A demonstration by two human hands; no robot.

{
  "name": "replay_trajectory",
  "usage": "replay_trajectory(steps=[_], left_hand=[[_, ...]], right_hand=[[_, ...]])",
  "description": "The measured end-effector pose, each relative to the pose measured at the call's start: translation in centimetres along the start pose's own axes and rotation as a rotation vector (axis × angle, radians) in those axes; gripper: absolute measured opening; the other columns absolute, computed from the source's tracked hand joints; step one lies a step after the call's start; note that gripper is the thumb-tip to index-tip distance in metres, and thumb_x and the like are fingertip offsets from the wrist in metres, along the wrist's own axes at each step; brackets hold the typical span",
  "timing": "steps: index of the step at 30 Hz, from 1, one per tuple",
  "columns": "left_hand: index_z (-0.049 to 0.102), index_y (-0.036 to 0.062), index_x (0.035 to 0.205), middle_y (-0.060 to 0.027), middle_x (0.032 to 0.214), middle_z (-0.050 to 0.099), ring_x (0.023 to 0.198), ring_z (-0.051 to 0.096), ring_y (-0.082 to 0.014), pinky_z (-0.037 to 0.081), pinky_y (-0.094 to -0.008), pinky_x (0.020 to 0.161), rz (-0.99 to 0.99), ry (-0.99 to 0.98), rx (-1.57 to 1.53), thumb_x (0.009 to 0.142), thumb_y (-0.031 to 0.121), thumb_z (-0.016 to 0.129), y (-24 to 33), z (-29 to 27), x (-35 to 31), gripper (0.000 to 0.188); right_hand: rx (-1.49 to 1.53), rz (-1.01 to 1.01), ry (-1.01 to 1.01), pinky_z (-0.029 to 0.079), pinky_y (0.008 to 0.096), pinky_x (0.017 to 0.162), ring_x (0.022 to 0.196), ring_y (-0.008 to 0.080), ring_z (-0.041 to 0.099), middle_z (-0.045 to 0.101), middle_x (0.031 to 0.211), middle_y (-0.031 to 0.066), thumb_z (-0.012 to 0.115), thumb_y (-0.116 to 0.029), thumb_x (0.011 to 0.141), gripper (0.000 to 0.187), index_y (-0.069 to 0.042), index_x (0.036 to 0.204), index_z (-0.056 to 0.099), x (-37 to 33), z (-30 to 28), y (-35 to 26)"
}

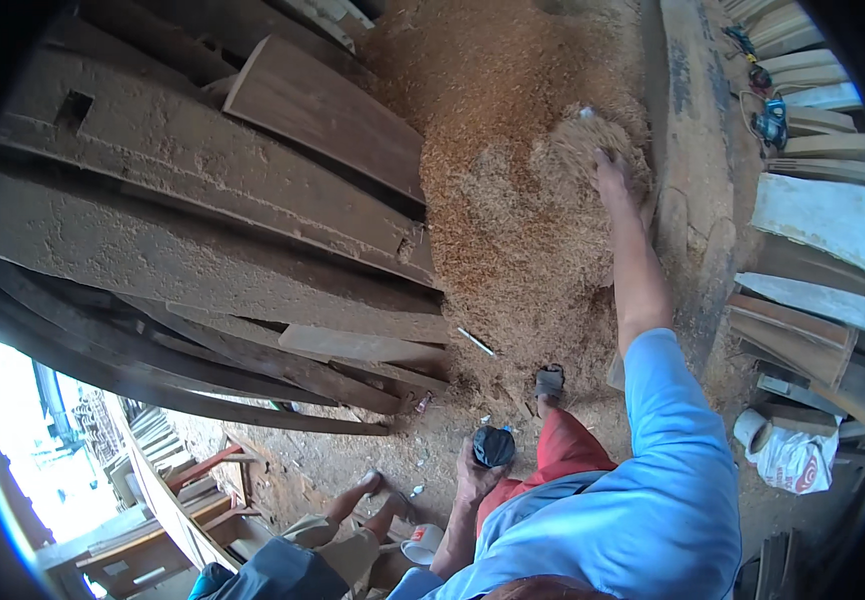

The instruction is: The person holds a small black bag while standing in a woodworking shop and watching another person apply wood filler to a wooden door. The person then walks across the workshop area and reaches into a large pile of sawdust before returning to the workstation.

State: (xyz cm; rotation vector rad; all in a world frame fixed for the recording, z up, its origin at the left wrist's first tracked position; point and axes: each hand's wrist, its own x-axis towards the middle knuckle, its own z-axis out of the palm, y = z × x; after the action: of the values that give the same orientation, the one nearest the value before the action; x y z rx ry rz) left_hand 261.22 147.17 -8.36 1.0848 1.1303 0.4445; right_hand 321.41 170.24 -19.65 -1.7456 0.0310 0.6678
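Observation:
My right arm reaches out over a large heap of wood shavings, and my right hand is down at its far right part. The fingers seem bent against a tan, fibrous clump, which could be packed shavings or a brush; I cannot tell which. A small white spot shows at the clump's far edge. Close to my body, my left hand grips a dark, round object with a creased black top, about cup-sized. A thin white stick lies on the near part of the heap, beyond my foot.
Heavy dusty timbers are stacked at the left. A long beam borders the heap on the right, with a teal power tool and boards beyond. Another person sits at lower left, near a white bucket. A white sack lies right.

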Motion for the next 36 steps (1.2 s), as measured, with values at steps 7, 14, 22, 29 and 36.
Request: replay_trajectory(steps=[7,14,22,29,36], left_hand=[[0.048,0.0025,0.129,-0.0106,0.121,0.066,0.112,0.066,-0.0181,0.053,-0.0338,0.098,0.165,-0.143,0.202,0.074,0.010,0.089,0.9,-1.1,0.6,0.069],[0.055,0.0021,0.125,-0.0081,0.112,0.064,0.104,0.064,-0.0167,0.052,-0.0319,0.093,0.365,-0.257,0.219,0.073,0.012,0.088,5.2,-3.4,-1.7,0.062],[0.056,0.0037,0.128,-0.0094,0.114,0.064,0.105,0.063,-0.0181,0.052,-0.0327,0.094,0.563,-0.262,0.345,0.074,0.018,0.088,5.1,-10.3,-9.0,0.065],[0.055,0.0037,0.129,-0.0069,0.115,0.063,0.109,0.061,-0.0154,0.049,-0.0323,0.098,0.541,-0.174,0.169,0.077,0.017,0.086,2.5,-17.3,-16.5,0.063],[0.055,0.0042,0.128,-0.0063,0.113,0.064,0.108,0.061,-0.0150,0.049,-0.0315,0.098,0.623,-0.105,0.168,0.077,0.019,0.088,0.6,-20.3,-18.8,0.062]], right_hand=[[0.048,-0.104,-0.355,0.054,0.0278,0.053,0.063,0.0135,0.064,0.067,0.081,0.0074,0.063,-0.011,0.098,0.022,0.000,0.116,0.062,-10.9,-3.6,-5.4],[-0.149,-0.283,-0.438,0.052,0.0321,0.055,0.058,0.0134,0.063,0.068,0.070,0.0103,0.050,-0.028,0.102,0.032,-0.002,0.084,0.055,-32.2,-7.8,-5.3],[-1.086,-0.886,-0.303,0.046,0.0529,0.091,0.101,0.0445,0.059,0.062,0.101,0.0304,0.057,-0.032,0.093,0.039,0.004,0.108,0.064,-47.6,-15.3,22.5],[-0.732,0.187,-0.212,0.056,0.0448,0.066,0.089,0.0377,0.068,0.068,0.096,0.0255,0.045,-0.038,0.100,0.051,0.007,0.114,0.063,-59.8,-20.3,30.6],[-0.757,0.043,-0.259,0.053,0.0432,0.055,0.066,0.0328,0.069,0.069,0.080,0.0170,0.053,-0.035,0.096,0.040,0.002,0.103,0.067,-57.7,-20.4,32.3]])
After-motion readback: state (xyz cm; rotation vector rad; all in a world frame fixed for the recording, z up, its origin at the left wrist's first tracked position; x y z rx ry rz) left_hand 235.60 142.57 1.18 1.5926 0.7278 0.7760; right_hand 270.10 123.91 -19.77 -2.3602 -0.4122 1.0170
